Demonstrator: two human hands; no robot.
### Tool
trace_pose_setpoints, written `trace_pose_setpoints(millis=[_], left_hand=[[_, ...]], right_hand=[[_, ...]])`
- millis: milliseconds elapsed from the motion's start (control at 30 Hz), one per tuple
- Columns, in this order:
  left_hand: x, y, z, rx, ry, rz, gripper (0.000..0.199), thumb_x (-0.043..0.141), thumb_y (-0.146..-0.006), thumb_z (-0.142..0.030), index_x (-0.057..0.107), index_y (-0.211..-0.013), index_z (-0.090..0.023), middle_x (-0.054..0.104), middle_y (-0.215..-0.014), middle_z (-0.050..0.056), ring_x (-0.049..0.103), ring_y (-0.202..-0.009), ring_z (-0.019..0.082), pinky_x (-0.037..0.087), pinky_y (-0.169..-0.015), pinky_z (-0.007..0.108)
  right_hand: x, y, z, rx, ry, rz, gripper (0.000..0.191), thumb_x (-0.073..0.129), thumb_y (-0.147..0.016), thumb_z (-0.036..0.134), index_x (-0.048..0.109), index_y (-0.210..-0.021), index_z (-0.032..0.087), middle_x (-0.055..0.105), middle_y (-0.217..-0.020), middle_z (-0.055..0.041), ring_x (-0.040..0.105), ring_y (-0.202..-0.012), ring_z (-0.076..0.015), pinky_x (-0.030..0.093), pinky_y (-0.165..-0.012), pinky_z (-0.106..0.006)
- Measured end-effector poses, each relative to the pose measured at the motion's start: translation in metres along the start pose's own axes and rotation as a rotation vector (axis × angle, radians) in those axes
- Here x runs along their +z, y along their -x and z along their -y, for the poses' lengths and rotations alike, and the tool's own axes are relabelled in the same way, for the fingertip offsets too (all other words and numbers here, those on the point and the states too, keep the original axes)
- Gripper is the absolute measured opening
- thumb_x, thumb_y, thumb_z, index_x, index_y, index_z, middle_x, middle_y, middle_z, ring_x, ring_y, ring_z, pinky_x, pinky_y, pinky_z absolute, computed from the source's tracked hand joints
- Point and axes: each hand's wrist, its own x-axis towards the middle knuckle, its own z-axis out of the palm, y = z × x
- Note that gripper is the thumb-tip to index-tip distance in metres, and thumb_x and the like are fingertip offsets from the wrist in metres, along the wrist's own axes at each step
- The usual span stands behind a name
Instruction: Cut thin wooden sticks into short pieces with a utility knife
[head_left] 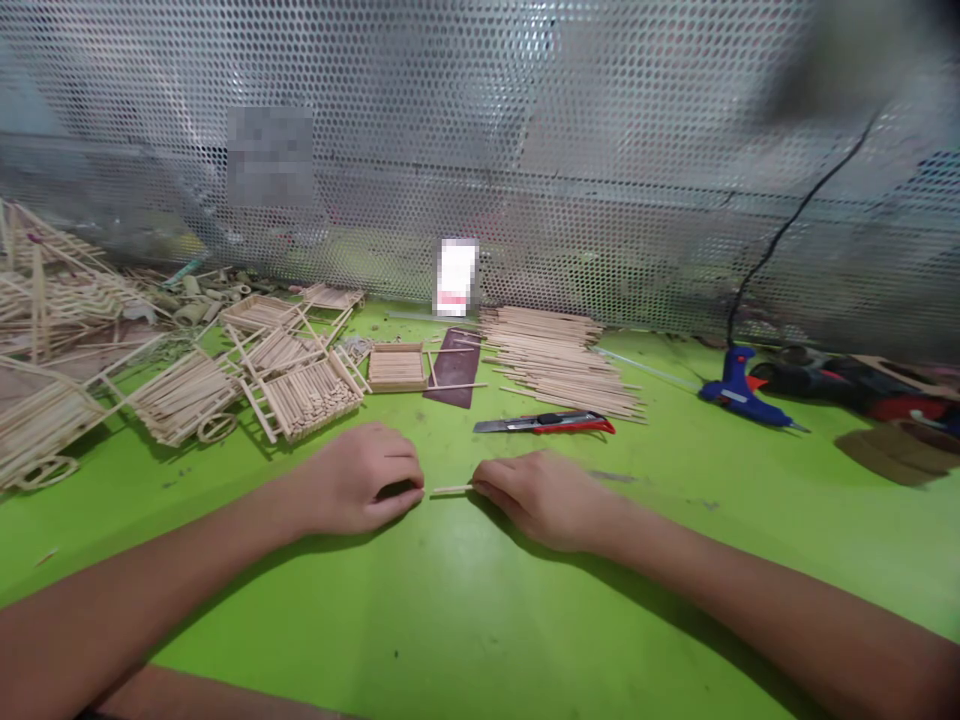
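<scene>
Over the green tabletop, my right hand (536, 497) pinches a short thin wooden stick (451, 490), whose free end points left. Facing that end, my left hand (367, 480) rests with thumb and fingertips pressed together; what they hold, if anything, is too small to name. A slight gap separates the left fingertips from the stick. Just beyond my right hand lies a utility knife (544, 423) with a red and black handle, its blade toward the left. Farther back is a pile of long thin wooden sticks (555, 350).
Several small cart-like models made of sticks (307, 395) crowd the left side. A dark sandpaper-like sheet (454, 370) lies at mid-back. On the right are a blue glue gun (750, 390) with a black cord and a brown tape roll (900, 450). Perforated metal mesh (375, 150) closes the back.
</scene>
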Motion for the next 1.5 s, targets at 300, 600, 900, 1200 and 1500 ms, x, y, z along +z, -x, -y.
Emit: trace_pose_setpoints(millis=[300, 600, 900, 1200, 1500], left_hand=[[-0.001, 0.003, 0.002, -0.006, -0.022, 0.004, 0.017, 0.059, -0.102, -0.023, 0.075, -0.097, -0.018, 0.075, -0.089, 0.004, 0.068, -0.08, 0.019, 0.051, -0.082, 0.038], [-0.013, 0.007, 0.007, 0.031, -0.143, -0.082, 0.014, 0.061, -0.097, -0.019, 0.074, -0.101, -0.02, 0.078, -0.094, 0.004, 0.07, -0.084, 0.02, 0.054, -0.085, 0.04], [-0.05, 0.015, 0.019, -0.024, -0.337, -0.311, 0.02, 0.058, -0.095, -0.024, 0.077, -0.1, -0.025, 0.08, -0.09, 0.001, 0.072, -0.081, 0.02, 0.055, -0.078, 0.039], [-0.076, 0.021, 0.038, -0.331, -0.45, -0.307, 0.033, 0.051, -0.097, -0.04, 0.079, -0.096, -0.024, 0.082, -0.092, 0.004, 0.074, -0.085, 0.025, 0.057, -0.082, 0.043], [-0.073, 0.02, 0.044, -0.496, -0.446, -0.192, 0.035, 0.05, -0.093, -0.042, 0.082, -0.095, -0.027, 0.083, -0.098, 0.003, 0.076, -0.089, 0.027, 0.059, -0.083, 0.044]], right_hand=[[0.0, -0.001, 0.0, -0.004, -0.026, -0.005, 0.03, 0.044, -0.112, 0.034, 0.061, -0.092, 0.02, 0.067, -0.075, -0.0011, 0.044, -0.057, -0.0128, 0.022, -0.056, -0.029], [0.001, 0.0, -0.001, -0.014, -0.039, -0.031, 0.033, 0.042, -0.112, 0.037, 0.061, -0.091, 0.02, 0.066, -0.073, -0.0008, 0.042, -0.056, -0.013, 0.022, -0.055, -0.029], [0.003, 0.001, -0.004, -0.054, -0.065, -0.046, 0.031, 0.041, -0.112, 0.035, 0.06, -0.093, 0.02, 0.067, -0.076, -0.0015, 0.045, -0.057, -0.0128, 0.023, -0.056, -0.029], [0.004, 0.0, -0.004, -0.04, -0.07, -0.043, 0.034, 0.04, -0.112, 0.037, 0.061, -0.093, 0.019, 0.067, -0.076, -0.0018, 0.046, -0.057, -0.0129, 0.024, -0.056, -0.029], [0.001, 0.0, -0.002, -0.025, -0.049, -0.024, 0.033, 0.039, -0.112, 0.036, 0.061, -0.094, 0.019, 0.068, -0.077, -0.0025, 0.048, -0.058, -0.0138, 0.024, -0.057, -0.03]])
